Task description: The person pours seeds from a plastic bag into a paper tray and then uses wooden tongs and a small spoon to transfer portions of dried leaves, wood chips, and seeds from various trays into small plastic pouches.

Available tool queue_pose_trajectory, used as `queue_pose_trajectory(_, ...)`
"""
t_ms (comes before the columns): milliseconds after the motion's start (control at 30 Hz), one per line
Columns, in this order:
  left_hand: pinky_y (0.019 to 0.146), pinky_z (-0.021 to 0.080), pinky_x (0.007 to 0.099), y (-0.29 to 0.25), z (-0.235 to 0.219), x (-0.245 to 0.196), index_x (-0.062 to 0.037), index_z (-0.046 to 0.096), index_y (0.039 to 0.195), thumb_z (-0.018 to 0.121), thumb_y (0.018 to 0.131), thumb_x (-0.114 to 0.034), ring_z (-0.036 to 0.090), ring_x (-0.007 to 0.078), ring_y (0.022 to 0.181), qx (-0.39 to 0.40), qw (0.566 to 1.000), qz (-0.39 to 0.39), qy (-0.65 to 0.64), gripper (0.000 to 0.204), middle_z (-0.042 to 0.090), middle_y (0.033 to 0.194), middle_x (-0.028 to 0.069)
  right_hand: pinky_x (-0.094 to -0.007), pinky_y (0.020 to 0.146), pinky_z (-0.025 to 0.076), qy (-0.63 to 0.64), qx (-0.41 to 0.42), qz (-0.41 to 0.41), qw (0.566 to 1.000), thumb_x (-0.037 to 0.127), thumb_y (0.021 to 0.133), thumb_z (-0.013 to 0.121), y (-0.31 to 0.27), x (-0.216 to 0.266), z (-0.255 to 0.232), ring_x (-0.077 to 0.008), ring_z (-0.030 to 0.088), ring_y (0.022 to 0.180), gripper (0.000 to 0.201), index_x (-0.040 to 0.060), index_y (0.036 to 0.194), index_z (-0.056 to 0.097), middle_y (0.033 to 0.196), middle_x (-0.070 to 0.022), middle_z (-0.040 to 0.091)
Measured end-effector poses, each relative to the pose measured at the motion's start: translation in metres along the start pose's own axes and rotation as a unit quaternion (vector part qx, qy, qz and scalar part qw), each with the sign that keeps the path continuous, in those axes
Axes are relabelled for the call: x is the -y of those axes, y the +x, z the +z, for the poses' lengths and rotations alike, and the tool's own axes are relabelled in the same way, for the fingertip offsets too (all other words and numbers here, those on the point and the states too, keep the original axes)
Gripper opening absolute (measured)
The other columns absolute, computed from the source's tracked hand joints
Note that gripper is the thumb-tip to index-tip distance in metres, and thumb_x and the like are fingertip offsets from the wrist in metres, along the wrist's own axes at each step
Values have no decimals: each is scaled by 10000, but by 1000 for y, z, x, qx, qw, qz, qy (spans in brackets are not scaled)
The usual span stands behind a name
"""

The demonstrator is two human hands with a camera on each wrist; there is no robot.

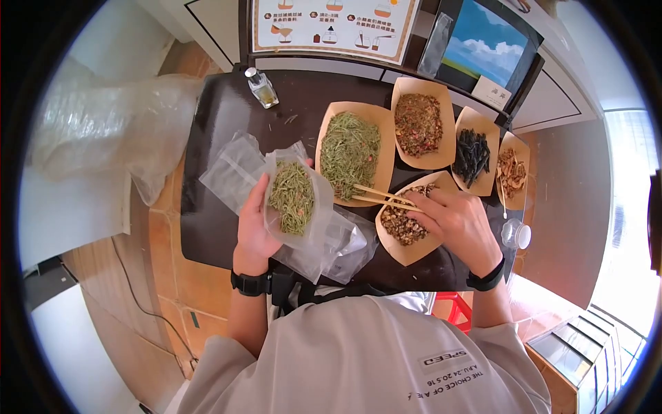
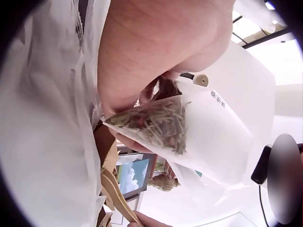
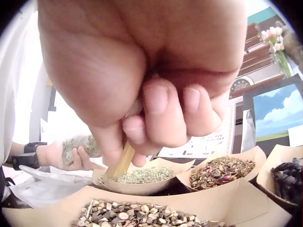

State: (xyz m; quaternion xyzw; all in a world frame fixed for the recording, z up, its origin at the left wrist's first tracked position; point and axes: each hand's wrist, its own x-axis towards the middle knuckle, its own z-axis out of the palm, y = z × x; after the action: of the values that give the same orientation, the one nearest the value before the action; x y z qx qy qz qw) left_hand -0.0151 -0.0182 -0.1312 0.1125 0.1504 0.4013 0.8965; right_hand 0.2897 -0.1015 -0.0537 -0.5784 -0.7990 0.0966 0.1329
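Note:
My left hand (image 1: 256, 224) holds a clear bag (image 1: 323, 200) filled with green dried herb (image 1: 292, 196); the left wrist view shows the herb (image 2: 158, 124) in the bag's corner. My right hand (image 1: 458, 224) grips wooden tongs or chopsticks (image 1: 386, 196), fingers curled round them in the right wrist view. That hand is over the near paper tray (image 1: 407, 255) of chopped brown and white pieces (image 3: 137, 215). The tips of the tool reach the edge of the large tray of green herb (image 1: 350, 148). Whether they pinch anything, I cannot tell.
Trays of reddish-brown mix (image 1: 418, 124), black strips (image 1: 472, 157) and light brown pieces (image 1: 511, 172) stand at the right. A small glass bottle (image 1: 262, 88) stands at the back left, a clear jar (image 1: 516, 234) at the right edge. Empty plastic bags (image 1: 234, 165) lie around my left hand.

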Motion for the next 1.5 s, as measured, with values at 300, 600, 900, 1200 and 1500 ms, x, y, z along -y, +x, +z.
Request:
queue_pose_trajectory(300,852,577,405,7,-10,6,-42,386,1460,578,956,-294,433,382,1372,-84,989,58,111,595,438,1477,210,-374,557,478,-69,-30,-49,996,223,839,735,25,-11,16,-260,599,618,270,70,1056,689,724,-64,574)
queue_pose_trajectory(600,1011,494,433,-7,-3,1,0,536,1324,454,1044,-282,616,266,1163,-130,969,0,211,406,625,1285,137,-396,495,453,9,31,-37,999,177,866,719,9,-4,26,-302,582,527,155,43,938,692,580,-95,574)
queue_pose_trajectory(900,1025,471,432,-4,-35,8,-28,538,1332,445,1047,-340,609,258,1174,-122,992,29,33,433,627,1285,118,-381,482,440,157,-91,47,982,125,847,733,-4,0,15,-310,566,527,112,23,887,709,612,-127,582)
queue_pose_trajectory(1200,1041,453,443,0,-39,16,-41,525,1347,425,1055,-340,579,245,1209,-130,990,15,55,429,601,1324,95,-362,486,432,207,-93,31,973,136,842,747,2,41,-16,-279,562,516,143,11,880,689,628,-126,567)
queue_pose_trajectory(1500,1068,439,457,0,-47,10,-26,500,1381,387,1062,-320,562,276,1241,-59,998,-6,-23,448,583,1353,128,-363,482,444,194,-60,129,970,110,863,716,-4,32,-27,-306,570,519,87,33,902,701,594,-117,566)
